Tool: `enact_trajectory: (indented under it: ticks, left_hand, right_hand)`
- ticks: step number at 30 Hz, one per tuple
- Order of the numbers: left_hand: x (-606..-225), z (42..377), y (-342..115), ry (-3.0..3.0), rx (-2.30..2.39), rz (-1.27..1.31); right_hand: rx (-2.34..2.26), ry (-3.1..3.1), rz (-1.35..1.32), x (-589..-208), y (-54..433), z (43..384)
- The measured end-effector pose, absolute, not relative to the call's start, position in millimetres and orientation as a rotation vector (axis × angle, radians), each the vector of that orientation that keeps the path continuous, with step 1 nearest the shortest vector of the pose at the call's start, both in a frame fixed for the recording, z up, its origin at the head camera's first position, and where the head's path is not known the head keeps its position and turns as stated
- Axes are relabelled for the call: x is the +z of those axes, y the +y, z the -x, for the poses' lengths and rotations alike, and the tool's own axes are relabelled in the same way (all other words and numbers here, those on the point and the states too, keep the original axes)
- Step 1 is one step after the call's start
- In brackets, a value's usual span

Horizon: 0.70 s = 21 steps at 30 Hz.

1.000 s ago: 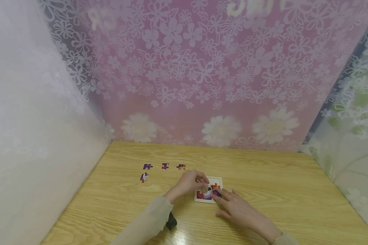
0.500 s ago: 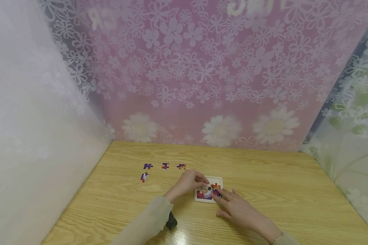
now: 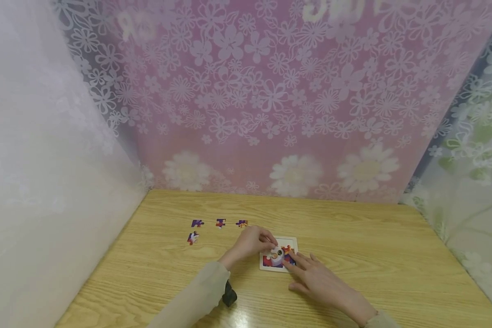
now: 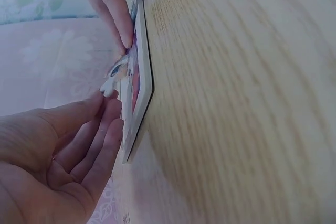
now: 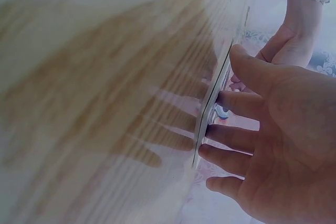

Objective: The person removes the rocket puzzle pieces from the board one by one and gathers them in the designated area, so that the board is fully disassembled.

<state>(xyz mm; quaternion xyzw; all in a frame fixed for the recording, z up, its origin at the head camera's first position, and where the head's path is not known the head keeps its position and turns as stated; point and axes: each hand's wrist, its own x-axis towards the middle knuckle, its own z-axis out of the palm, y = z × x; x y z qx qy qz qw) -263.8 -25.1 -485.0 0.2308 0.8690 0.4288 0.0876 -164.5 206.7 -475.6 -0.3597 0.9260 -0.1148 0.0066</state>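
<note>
My left hand [image 3: 252, 241] pinches a white jigsaw piece [image 4: 109, 85] with a dark eye printed on it, between thumb and fingertips. The piece is tilted, its far edge close to the pieces in the shallow puzzle tray [image 3: 264, 268]. In that tray several red, purple and orange pieces [image 3: 289, 258] lie along the near and right parts, and bare white board shows at the back. My right hand [image 3: 317, 279] lies with extended fingers, its fingertips resting on the tray's right side. In the right wrist view the fingers [image 5: 233, 135] reach the tray's edge.
Loose jigsaw pieces lie on the wooden table [image 3: 373, 241] at the back left: a purple one [image 3: 197, 223], a red-purple one [image 3: 220, 223], an orange-purple one [image 3: 242, 223] and a white-red one [image 3: 193, 238]. A black device [image 3: 229, 295] sits at the left wrist. Floral curtains [image 3: 270, 114] surround the table.
My left hand has shifted very slightly left and back with the white piece, showing more of the eye print. My right hand stays in place on the tray.
</note>
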Motion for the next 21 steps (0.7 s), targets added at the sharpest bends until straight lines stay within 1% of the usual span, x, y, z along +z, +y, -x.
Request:
enact_trajectory:
  ticks: [11, 21]
  left_hand:
    - [-481.4, 261.6, -23.8, 2.529, 1.295, -0.661]
    - [-480.1, 268.1, -29.5, 2.564, 1.328, -0.617]
  right_hand:
    - [-0.379, 2.881, 1.107, -474.3, 206.1, 165.8]
    - [-0.372, 2.885, 1.110, -475.6, 206.2, 166.1]
